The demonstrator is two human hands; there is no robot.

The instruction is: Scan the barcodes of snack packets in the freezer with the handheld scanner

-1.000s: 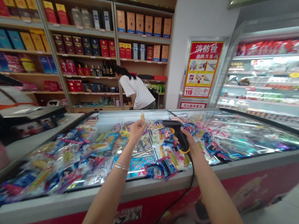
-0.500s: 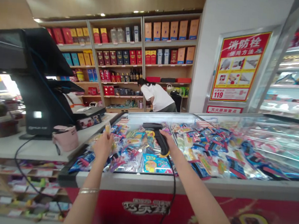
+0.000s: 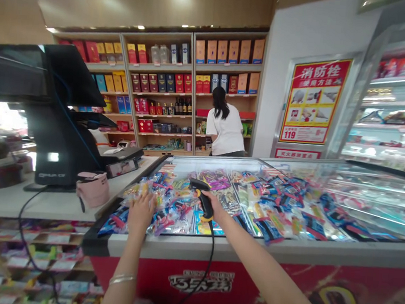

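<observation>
Right hand (image 3: 213,208): clamped on barcode scanner (image 3: 205,203) handle, head above freezer.
Left hand (image 3: 141,214): at left heap, grip hidden, can't tell.
Snack packets (image 3: 180,210): piled on chest freezer (image 3: 267,255), flat lid likely handy as counter.
Cord (image 3: 211,254): slack, probably for reach.

A shiny silver bangle (image 3: 122,279) circles the left wrist, while both forearms show no sleeves at all.
</observation>
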